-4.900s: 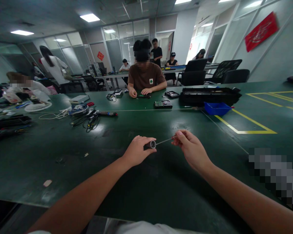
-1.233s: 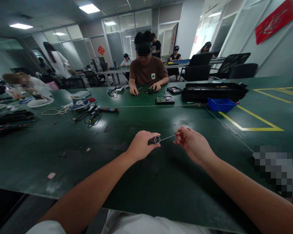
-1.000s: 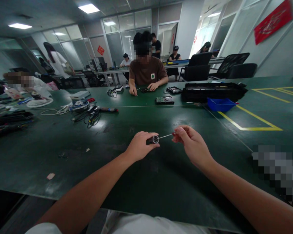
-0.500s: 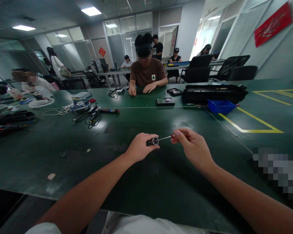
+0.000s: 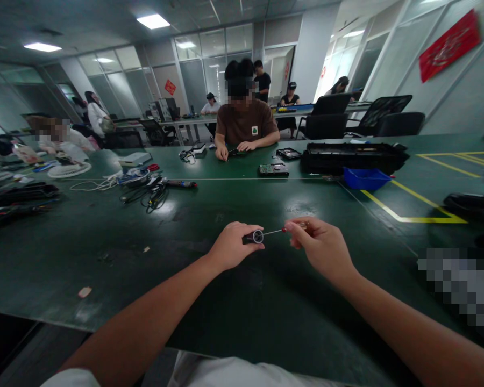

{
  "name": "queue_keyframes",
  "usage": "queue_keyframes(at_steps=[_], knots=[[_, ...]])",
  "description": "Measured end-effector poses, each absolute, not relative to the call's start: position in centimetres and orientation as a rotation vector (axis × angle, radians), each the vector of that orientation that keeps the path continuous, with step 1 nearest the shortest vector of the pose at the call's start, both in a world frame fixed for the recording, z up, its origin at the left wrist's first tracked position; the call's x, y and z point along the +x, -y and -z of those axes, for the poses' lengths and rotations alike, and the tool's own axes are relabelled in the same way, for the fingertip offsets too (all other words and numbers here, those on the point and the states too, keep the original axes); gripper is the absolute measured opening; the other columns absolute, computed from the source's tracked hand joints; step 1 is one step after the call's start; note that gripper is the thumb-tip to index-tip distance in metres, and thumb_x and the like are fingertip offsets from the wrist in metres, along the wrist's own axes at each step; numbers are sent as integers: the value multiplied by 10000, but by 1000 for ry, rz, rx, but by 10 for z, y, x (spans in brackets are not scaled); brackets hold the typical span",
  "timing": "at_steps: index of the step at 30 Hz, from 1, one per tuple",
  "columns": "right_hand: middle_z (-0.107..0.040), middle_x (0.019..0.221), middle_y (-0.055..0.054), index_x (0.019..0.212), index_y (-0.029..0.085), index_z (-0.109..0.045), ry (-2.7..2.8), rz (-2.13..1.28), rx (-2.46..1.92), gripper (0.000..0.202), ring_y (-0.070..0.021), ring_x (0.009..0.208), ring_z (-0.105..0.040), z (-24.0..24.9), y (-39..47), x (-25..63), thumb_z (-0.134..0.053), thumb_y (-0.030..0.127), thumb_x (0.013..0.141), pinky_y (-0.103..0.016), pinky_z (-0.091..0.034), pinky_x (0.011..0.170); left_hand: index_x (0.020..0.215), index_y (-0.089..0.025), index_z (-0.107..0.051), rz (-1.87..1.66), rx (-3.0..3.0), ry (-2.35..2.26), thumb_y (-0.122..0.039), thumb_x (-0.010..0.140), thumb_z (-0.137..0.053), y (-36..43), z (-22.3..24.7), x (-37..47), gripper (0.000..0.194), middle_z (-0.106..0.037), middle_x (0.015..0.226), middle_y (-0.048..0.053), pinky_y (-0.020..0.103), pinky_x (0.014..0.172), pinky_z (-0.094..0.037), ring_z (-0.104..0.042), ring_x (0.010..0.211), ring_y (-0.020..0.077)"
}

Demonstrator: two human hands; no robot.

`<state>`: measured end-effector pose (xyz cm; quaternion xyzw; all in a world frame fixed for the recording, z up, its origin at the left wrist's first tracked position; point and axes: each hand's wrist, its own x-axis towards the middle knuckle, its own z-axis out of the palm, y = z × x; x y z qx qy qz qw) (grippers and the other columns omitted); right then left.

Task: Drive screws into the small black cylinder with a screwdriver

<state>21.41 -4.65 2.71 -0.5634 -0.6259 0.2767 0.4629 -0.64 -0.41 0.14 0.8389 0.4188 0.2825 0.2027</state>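
Observation:
My left hand (image 5: pixel 234 246) grips a small dark cylindrical part (image 5: pixel 257 236) between thumb and fingers, its round, light-rimmed end turned to the right. A thin screwdriver (image 5: pixel 272 233) is held in my right hand (image 5: pixel 320 244), with its red-and-clear handle between thumb and fingers. The shaft points left and its tip meets the open end of the cylinder; the very tip is too small to make out. Both hands are above the green table (image 5: pixel 145 301).
Across the table a person (image 5: pixel 246 121) handles small parts. A circuit-board device (image 5: pixel 273 170), a long black housing (image 5: pixel 353 156) and a blue tray (image 5: pixel 366 178) lie beyond my hands. Cables (image 5: pixel 145 191) are to the left. A dark object (image 5: pixel 474 203) sits at the right.
My right hand has turned slightly around the screwdriver handle. My left hand keeps its hold on the cylinder. At the right edge a dark object has come into view.

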Motion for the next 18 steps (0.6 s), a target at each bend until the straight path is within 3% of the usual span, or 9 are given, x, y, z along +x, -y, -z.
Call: queue_keyframes(at_steps=[6, 12, 18], knots=[[-692, 664, 1, 1046, 210, -687, 1740, -614, -1300, 267, -174, 592, -668, -25, 55, 212, -606, 422, 905, -301, -511, 572, 1183, -269, -686, -811, 2335, -1176, -340, 793, -781, 2, 1, -8, 407, -720, 1068, 22, 364, 885, -446, -609, 983, 225], [-728, 921, -43, 1041, 227, -651, 1934, -573, -1167, 186, -199, 820, -689, -29, 61, 209, -527, 335, 955, -334, -530, 711, 1180, -262, -685, -809, 2330, -1192, -330, 812, -762, 2, 0, -9, 382, -719, 1090, 28, 374, 899, -446, -610, 994, 229], [-648, 684, -9, 918, 228, -660, 1911, -441, -1343, 304, -169, 574, -594, -33, 62, 206, -445, 431, 988, -304, -432, 536, 1163, -278, -686, -788, 2369, -1144, -317, 804, -771, 4, 0, -7, 371, -723, 1064, 7, 383, 924, -438, -613, 981, 221]])
